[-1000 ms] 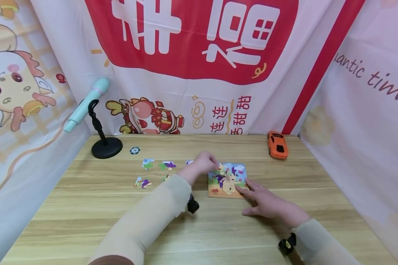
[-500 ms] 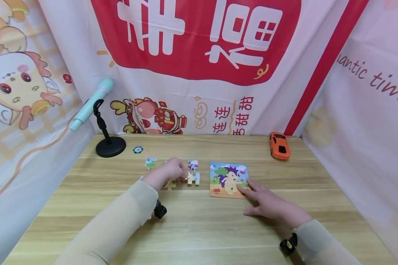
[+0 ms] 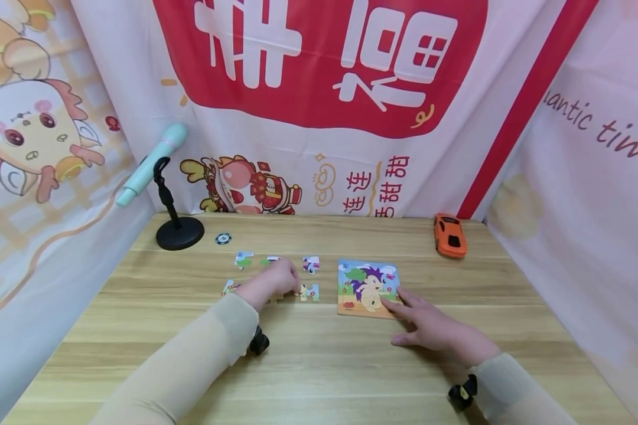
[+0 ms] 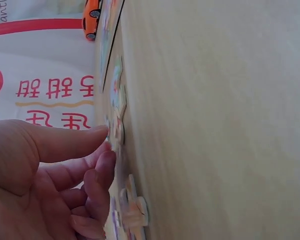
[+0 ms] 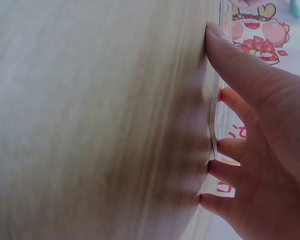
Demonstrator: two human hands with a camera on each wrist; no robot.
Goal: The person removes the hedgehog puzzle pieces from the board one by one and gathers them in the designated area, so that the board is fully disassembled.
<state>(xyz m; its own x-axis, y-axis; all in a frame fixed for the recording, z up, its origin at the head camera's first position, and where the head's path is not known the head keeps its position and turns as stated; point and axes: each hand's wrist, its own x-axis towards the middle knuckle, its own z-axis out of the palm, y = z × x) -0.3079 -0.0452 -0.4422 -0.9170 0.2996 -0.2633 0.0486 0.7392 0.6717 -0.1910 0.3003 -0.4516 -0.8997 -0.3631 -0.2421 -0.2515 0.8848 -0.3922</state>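
Observation:
My left hand (image 3: 277, 278) is bent over the loose puzzle pieces left of centre. Its thumb and forefinger pinch the near right puzzle piece (image 3: 311, 293), as the left wrist view also suggests, with the other fingers curled. A far right piece (image 3: 311, 264) shows a purple and blue print. Other pieces, such as the far left one (image 3: 243, 260), lie around the hand, some partly covered by it. The square puzzle board (image 3: 347, 308), printed with a purple-spined hedgehog, lies flat to the right. On its right edge rest spread fingertips of my right hand (image 3: 430, 326); the thumb points towards the table.
A black microphone stand (image 3: 179, 234) with a mint microphone (image 3: 154, 165) is at the back left. A small round chip (image 3: 223, 238) lies beside it. An orange toy car (image 3: 449, 236) sits at the back right. Printed cloth (image 3: 308, 147) hangs around the table.
My left hand has moved left from the board to the loose pieces. The near right piece has shifted slightly towards me. My right hand stays at the board's edge.

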